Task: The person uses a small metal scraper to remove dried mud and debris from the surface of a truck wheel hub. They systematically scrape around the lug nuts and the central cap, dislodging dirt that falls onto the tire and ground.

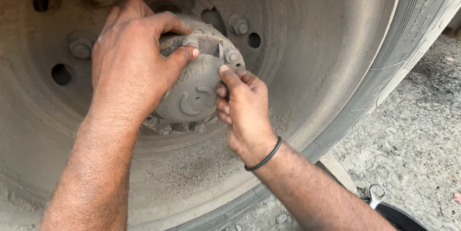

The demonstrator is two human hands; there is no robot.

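At the centre of the dusty wheel [297, 68], the person is working on the hub cap [194, 87], a domed grey cover ringed by small bolts. Left hand [129, 63] is clamped over the cap's upper left, fingers curled across the top edge and thumb pressed onto the dome. Right hand [242, 108] is pinched closed round a thin flat metal strip [221, 52], forefinger laid along it, with the strip's tip set against the cap's upper right rim, next to one of the small bolts [232, 56].

By the look of it, this is the prising or scraping stage: one hand steadies, the other works the blade at the seam. The next move seems to call for a firm, controlled push along that seam without the strip slipping off the dusty metal.

Strip stands nearly upright, long axis running up and down, its free end pointing up toward the top of the wheel. Hub cap's axis points straight out of the wheel toward the camera.

Down by the tyre [408, 34], at the lower right on the gravel ground [422, 130], a spanner [377, 195] lies untouched, well apart from both hands.
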